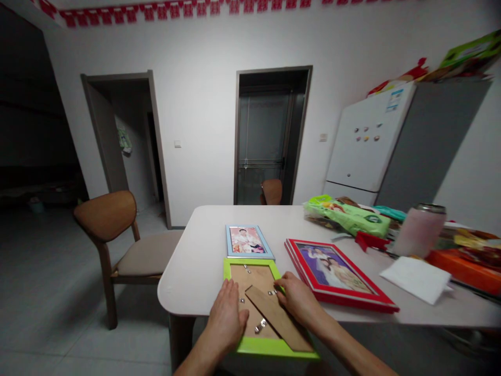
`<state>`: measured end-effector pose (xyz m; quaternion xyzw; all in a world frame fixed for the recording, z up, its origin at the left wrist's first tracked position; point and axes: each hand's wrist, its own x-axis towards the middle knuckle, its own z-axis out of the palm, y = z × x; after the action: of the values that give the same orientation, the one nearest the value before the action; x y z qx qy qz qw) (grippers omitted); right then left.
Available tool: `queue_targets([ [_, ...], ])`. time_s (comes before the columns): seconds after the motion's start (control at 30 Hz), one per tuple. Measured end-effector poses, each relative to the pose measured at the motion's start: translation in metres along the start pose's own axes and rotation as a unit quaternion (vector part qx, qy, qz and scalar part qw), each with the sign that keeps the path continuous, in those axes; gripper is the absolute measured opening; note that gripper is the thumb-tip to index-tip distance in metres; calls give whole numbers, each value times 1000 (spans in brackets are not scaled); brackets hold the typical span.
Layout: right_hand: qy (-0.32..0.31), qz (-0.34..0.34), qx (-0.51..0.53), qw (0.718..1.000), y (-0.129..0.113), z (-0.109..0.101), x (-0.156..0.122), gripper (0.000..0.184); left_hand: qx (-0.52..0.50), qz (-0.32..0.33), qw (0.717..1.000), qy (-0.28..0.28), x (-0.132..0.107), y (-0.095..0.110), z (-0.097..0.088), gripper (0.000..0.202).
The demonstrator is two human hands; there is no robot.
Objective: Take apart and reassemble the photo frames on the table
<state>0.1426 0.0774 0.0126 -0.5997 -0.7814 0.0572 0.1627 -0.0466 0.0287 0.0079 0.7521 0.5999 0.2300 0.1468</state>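
Note:
A green picture frame (pixel 230 268) lies face down, its near end overhanging the table edge. Its brown backing board (pixel 256 275) carries a flat stand leg (pixel 279 317) set aslant and several small metal clips. My left hand (pixel 226 316) rests flat along the left border, fingers stretched out and thumb over the board. At the right border, my right hand (pixel 296 298) has its fingers curled and pressed at a metal clip (pixel 272 293); the fingertips partly hide it. A light blue photo frame (pixel 246 240) lies face up just beyond the green one.
On the white table (pixel 195 256), red photo frames (pixel 340 271) lie stacked to the right. Farther right are a green snack packet (pixel 352 216), a pink can-shaped cup (pixel 420 230), white paper (pixel 417 277) and an orange box (pixel 467 271). A wooden chair (pixel 113 224) stands left.

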Motion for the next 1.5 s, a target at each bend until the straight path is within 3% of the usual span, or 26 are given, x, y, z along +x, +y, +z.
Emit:
queue_targets([
  [0.17,7,10,-44,999,-1,3,5,23,-101,2,995,23,1,-15,9,65],
  [0.33,34,-16,-47,998,-7,3,5,24,-109,-7,993,46,1,-21,12,67],
  [0.53,14,-145,51,988,-57,16,6,24,-100,-41,992,64,6,-26,14,61],
  [0.7,9,-138,53,989,-83,30,15,21,-110,-49,991,58,6,-24,13,58],
  [0.97,37,-128,73,988,-69,34,26,24,-126,-63,988,57,3,-20,11,63],
  [1.23,62,-15,37,997,-35,39,62,28,-111,-58,992,35,5,-17,7,65],
  [1.5,50,-6,49,998,-43,40,63,28,-123,-70,989,42,6,-13,9,65],
])
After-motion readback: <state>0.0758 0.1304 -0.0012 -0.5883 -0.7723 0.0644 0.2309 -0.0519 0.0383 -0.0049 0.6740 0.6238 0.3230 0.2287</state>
